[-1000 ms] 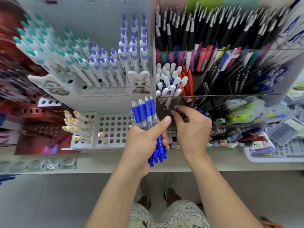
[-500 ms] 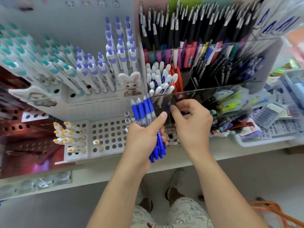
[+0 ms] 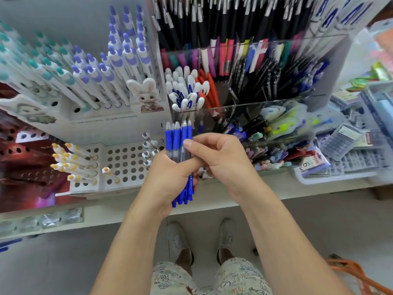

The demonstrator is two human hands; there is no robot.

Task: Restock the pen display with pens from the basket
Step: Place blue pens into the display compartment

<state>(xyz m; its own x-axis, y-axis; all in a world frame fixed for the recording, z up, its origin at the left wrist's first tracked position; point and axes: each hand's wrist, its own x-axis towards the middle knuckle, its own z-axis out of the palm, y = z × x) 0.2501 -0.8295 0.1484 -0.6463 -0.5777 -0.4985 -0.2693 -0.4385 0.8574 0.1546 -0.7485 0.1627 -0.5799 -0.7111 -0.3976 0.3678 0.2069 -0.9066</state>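
The left hand (image 3: 170, 179) is curled round a bundle of blue pens (image 3: 179, 145), gripping them about mid-barrel with the thumb laid across the front; the tips stand up above the fist and the clip ends hang out below it. The right hand (image 3: 221, 160) has its fingers bent over the top of the bundle, forefinger and thumb closing on the rightmost pen at its rubber grip, seemingly to draw one out; whether it already has that pen pinched free I cannot tell.

These pens look light and stiff, with smooth plastic barrels that could slide against each other, so a loose fist may let the bundle fan or drop. The rubber grip is the surest place to pinch a single pen.

Just behind the hands stands the clear display (image 3: 265, 107), its compartments holding white-capped pens (image 3: 185, 90), red ones and dark ones. To the left a white peg rack (image 3: 125, 160) has many empty holes beside yellow-tipped pens (image 3: 72, 162). An orange basket (image 3: 359, 273) edge shows at lower right.
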